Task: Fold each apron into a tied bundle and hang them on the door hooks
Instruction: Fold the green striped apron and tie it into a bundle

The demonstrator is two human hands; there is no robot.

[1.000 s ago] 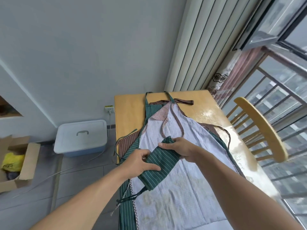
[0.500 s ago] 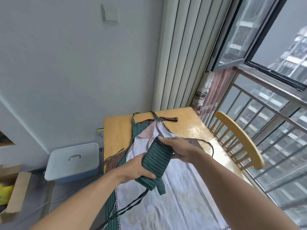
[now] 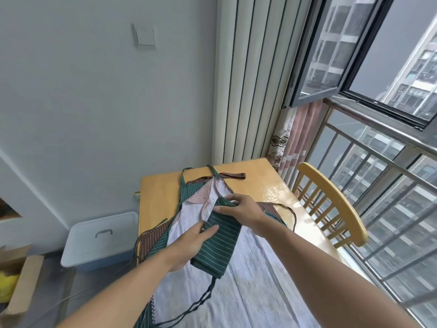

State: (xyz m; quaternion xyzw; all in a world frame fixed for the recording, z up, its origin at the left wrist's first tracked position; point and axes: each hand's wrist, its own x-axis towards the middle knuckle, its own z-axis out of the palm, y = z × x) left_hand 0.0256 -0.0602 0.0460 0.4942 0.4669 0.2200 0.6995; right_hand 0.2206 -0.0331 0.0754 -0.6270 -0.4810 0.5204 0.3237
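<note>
Folded green striped cloth apron bundle (image 3: 218,242) held above wooden tabletop (image 3: 279,185), left hand (image 3: 189,242) grip curled under it, right hand (image 3: 238,210) grip pinching top edge, pale apron (image 3: 248,280) spread below.

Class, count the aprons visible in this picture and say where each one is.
4: green striped bundle held in both hands; white apron, green striped apron and brown striped apron stacked on the table; more may hide underneath.

chair (image 3: 331,200) close on rt
</note>
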